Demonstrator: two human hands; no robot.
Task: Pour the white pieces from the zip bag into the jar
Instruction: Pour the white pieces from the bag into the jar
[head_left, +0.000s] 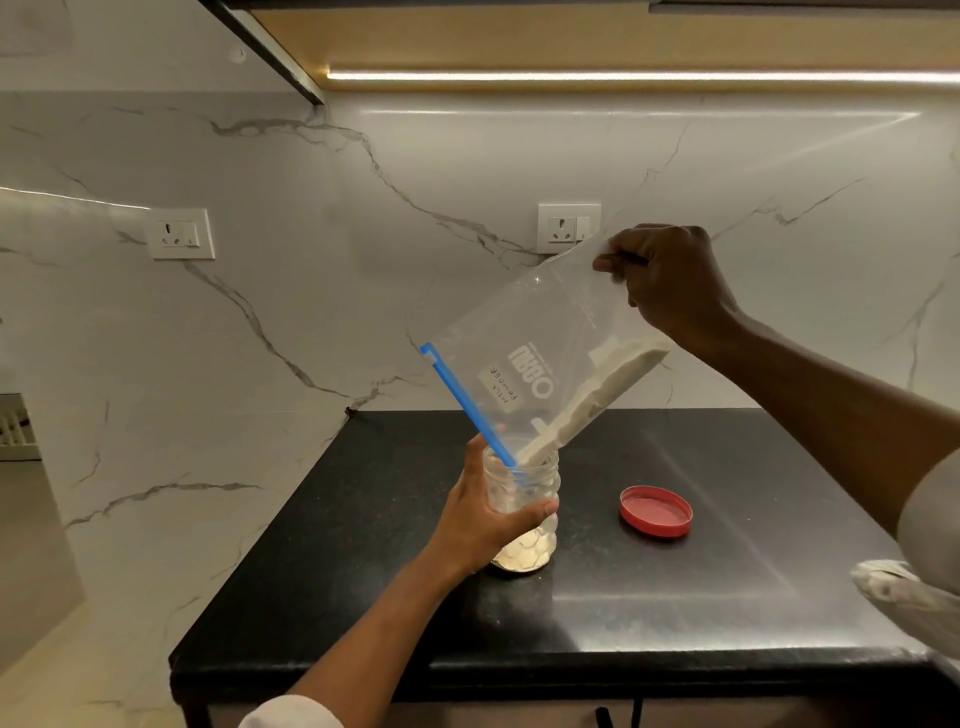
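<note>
The left hand (483, 512) was curled around the jar (522, 506), thumb across the front of the glass and fingers (480, 441) wrapped behind near the rim, gripping it firmly. The jar stood upright on the dark worktop (675, 597), its mouth uncovered, with a shallow layer of pale material settled at its bottom.

The right hand (670, 283) was raised above and to the right, pinched closed on the bottom corner of the zip bag (535, 358), thumb and fingertips clamping the clear plastic. The bag hung tilted, its closed end high and its opening low. The blue zip strip (465, 402) ran diagonally down to the jar's mouth, where its lower end met the rim. The white pieces (597, 387) lay gathered along the bag's lower edge in a sloping band, the leading end reaching the mouth of the jar. A label on the bag, seen upside down, carried handwriting reading "milk powder" beside a printed logo.

A red lid (655, 511) lay flat on the worktop to the right of the jar, near it but apart, its hollow side up. Nothing stood between the bag and the jar. Behind the worktop rose a white marble-patterned wall (311, 260) carrying two power sockets, one (179, 234) to the left and one (569, 228) partly behind the bag's upper corner. A lit strip (623, 76) ran beneath the cabinet above. Light sleeves showed at both arms near the picture's lower edge and right edge.
</note>
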